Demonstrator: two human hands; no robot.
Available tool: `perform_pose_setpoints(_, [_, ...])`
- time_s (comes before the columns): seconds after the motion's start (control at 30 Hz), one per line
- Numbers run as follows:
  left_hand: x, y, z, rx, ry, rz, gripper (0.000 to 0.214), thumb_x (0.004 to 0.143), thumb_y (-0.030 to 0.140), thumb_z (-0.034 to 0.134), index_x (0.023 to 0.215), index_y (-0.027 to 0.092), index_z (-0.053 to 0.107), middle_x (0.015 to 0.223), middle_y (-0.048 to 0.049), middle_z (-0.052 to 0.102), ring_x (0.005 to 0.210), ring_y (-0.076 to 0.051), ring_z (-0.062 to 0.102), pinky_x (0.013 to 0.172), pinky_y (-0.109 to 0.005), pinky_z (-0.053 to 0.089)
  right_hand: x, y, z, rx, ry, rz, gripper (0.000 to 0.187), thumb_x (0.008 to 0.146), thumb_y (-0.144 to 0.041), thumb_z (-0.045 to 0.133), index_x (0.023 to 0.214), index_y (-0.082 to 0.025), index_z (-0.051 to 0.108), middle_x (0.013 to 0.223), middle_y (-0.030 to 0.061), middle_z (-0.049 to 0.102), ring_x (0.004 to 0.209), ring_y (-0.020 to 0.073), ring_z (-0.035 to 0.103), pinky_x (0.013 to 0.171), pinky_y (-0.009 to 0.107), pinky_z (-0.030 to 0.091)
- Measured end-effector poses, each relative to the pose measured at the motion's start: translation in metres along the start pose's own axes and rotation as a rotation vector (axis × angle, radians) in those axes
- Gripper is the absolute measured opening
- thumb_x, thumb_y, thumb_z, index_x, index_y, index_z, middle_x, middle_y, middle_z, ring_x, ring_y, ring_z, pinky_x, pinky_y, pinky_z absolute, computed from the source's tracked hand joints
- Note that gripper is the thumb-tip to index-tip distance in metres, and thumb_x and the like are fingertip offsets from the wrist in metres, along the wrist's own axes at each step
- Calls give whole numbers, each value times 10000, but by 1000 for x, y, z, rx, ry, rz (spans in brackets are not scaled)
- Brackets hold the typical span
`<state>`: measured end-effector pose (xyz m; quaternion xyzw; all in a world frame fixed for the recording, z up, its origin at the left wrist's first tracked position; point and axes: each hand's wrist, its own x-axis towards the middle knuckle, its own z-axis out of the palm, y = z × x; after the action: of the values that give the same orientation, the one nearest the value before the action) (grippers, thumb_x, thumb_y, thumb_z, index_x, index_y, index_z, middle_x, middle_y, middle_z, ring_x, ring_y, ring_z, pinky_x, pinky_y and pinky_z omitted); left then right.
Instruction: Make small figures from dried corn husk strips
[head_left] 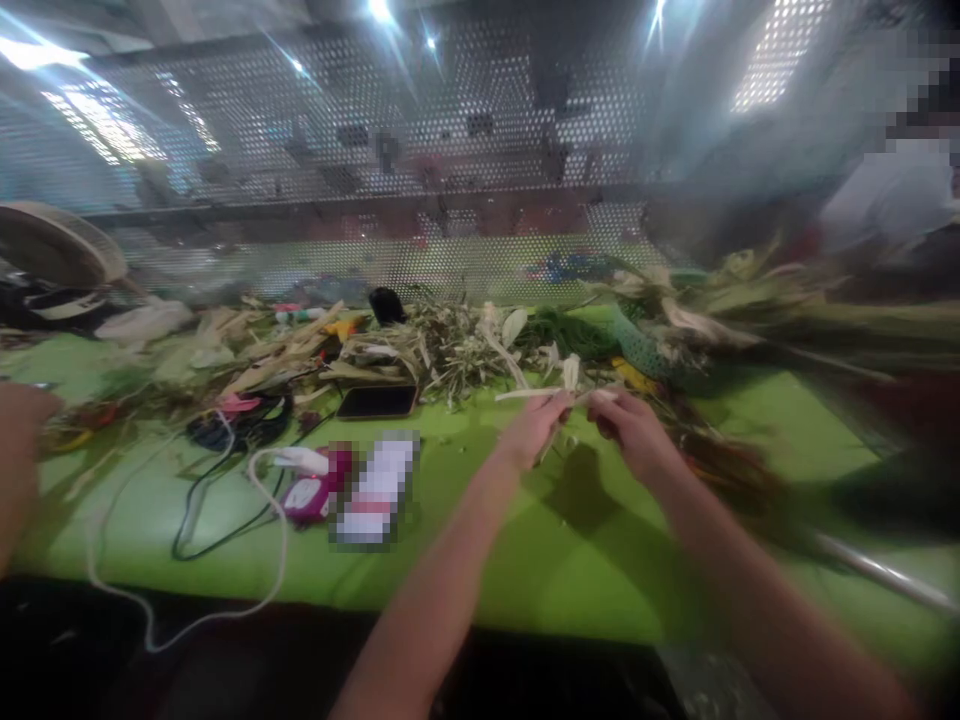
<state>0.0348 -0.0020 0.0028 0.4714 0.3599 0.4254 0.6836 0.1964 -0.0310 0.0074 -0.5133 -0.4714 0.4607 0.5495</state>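
Above the green tabletop, my left hand [544, 420] is closed on a small pale bundle of dried husk [571, 372], its top sticking up above the fingers. One pale strip [514, 396] juts out to the left from this grip. Close beside it on the right, my right hand [630, 425] pinches a light husk strip [598, 397] that runs toward the bundle. The fingertips are blurred, so how the strip meets the bundle is unclear. A heap of dried plant pieces [457, 345] lies just beyond my hands.
Left of my arms lie a lit phone [379, 490], a magenta device [307, 495], a dark phone [377, 402] and a looped white cable [281, 565]. A green basket [637, 340] stands back right. Another person's hand [22, 440] is at the left edge. A perforated metal screen [450, 150] rises behind.
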Motion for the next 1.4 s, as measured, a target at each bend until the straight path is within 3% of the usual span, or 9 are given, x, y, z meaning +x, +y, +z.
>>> perform_pose_setpoints(0.33, [-1,2,-7,106,138,33,417,807,575,616,756,161,623,627,3,521,627,-124,461,642,-261,352,6,3,-8,-172,131,-34,254,661,-403,766,667,-191,626,619,-14,554,562,122,456,546,269,355])
perform_pose_setpoints(0.47, [-1,4,-8,221,40,66,404,822,557,596,748,162,627,650,-8,552,686,-142,496,684,-258,369,8,2,-9,-273,50,-166,338,648,-433,799,886,-206,720,946,46,684,862,202,603,772,315,455])
perform_pose_setpoints(0.63, [1,-2,-1,248,-165,54,435,840,584,550,795,154,594,697,-3,532,661,-112,468,640,-235,361,2,-1,-5,61,-81,32,329,710,-511,754,751,-197,666,747,15,655,685,160,592,693,301,481])
perform_pose_setpoints(0.9, [-3,-4,-1,414,-224,85,419,852,581,533,861,170,614,652,27,455,616,-98,400,593,-232,321,2,1,-4,16,141,-69,285,678,-447,754,691,-196,621,670,-6,599,628,146,532,632,289,437])
perform_pose_setpoints(1.03, [-4,1,-3,552,-198,100,454,867,598,484,895,176,648,701,-1,533,661,-125,464,642,-255,369,4,-3,-12,-280,222,-166,304,707,-462,739,703,-190,601,644,-10,550,606,145,485,600,293,409])
perform_pose_setpoints(1.13, [-2,2,-1,673,-214,138,410,882,526,492,900,160,677,824,-47,632,779,-165,552,758,-291,431,3,-10,-17,-546,364,-407,322,677,-406,787,867,-193,637,796,22,575,700,174,514,657,319,447])
perform_pose_setpoints(1.23, [-1,-3,3,749,-231,129,313,878,394,512,920,140,689,886,-74,677,817,-190,589,798,-326,461,-2,-15,-13,-653,154,-633,273,793,-339,711,1040,-230,670,963,63,601,842,202,564,755,343,481])
perform_pose_setpoints(1.3, [-1,-6,8,782,-214,97,258,852,329,541,908,123,685,860,-81,682,797,-198,594,775,-333,473,-5,-15,-8,-667,-41,-688,157,839,-308,673,980,-244,700,932,60,620,867,205,583,766,338,482])
perform_pose_setpoints(1.4, [-3,-8,14,797,-206,54,216,817,294,585,888,115,683,843,-82,684,799,-205,596,762,-334,483,-7,-14,-3,-646,-95,-686,45,828,-271,685,821,-227,694,854,45,625,848,203,590,756,333,468])
